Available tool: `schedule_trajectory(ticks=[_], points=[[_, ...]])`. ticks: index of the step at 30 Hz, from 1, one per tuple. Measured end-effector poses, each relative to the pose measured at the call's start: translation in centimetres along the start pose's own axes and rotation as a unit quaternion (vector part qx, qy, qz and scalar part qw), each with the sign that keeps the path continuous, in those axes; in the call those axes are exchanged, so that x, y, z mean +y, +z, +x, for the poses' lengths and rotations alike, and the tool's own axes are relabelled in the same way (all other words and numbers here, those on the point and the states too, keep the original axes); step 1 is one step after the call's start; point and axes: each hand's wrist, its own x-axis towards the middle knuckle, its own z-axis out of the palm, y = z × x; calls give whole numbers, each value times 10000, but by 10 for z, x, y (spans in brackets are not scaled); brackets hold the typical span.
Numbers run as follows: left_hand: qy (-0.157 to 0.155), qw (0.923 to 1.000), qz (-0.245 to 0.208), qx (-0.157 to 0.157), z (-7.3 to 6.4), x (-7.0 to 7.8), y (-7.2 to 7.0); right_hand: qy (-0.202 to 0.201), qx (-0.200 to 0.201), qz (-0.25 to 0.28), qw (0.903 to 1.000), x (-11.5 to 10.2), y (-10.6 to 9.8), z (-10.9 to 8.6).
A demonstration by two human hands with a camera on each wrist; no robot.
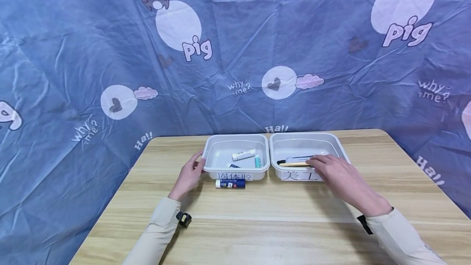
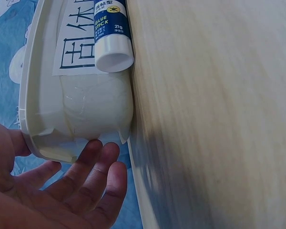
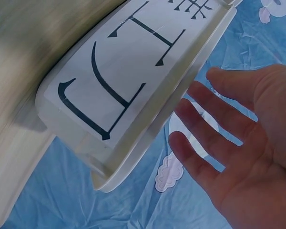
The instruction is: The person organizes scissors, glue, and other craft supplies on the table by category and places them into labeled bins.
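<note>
My left hand (image 1: pixel 191 176) is at the left end of a white plastic bin (image 2: pixel 95 107), thumb over the rim and fingers against the side below it. Inside are a white glue stick (image 1: pixel 243 154), a teal one (image 1: pixel 257 161) and a partly hidden dark blue one (image 1: pixel 234 166). A navy-and-white glue stick (image 1: pixel 230 183) lies on the table against this bin's front. Over the front rim of a second white bin (image 3: pixel 71 126) is my right hand (image 3: pixel 243 129), fingers loosely extended. Near its fingertips lie a slim yellow utility knife (image 1: pixel 294 164) and a blue-and-white item (image 1: pixel 296 159).
Both bins stand side by side near the back of the wooden table (image 1: pixel 257 224), each with a printed paper label (image 1: pixel 235 176) on its front. Behind the table hangs a blue patterned cloth (image 1: pixel 235 44).
</note>
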Motion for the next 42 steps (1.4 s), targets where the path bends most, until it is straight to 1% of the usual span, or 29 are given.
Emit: schedule_trajectory(ticks=[7,12,15,21,26,33,39,42], points=[[-37,10000,10,19,0,0,-1,52,164,142,9998,-5,1,4],[-62,10000,58,24,-1,1,-3,-194,383,253,9988,-14,0,8],[-38,10000,71,33,0,0,-5,-322,426,355,9979,-22,-2,13],[19,10000,54,53,1,1,-8,-232,390,389,9982,-37,-3,22],[0,10000,30,25,1,1,-6,-202,408,442,9980,-50,-2,32],[-8,10000,-18,57,1,1,-3,-332,218,610,9973,-71,-1,52],[-34,10000,-18,10,0,0,0,-550,217,634,9962,-88,7,66],[-33,10000,-1,25,-1,0,1,-584,170,683,9958,-96,12,72]])
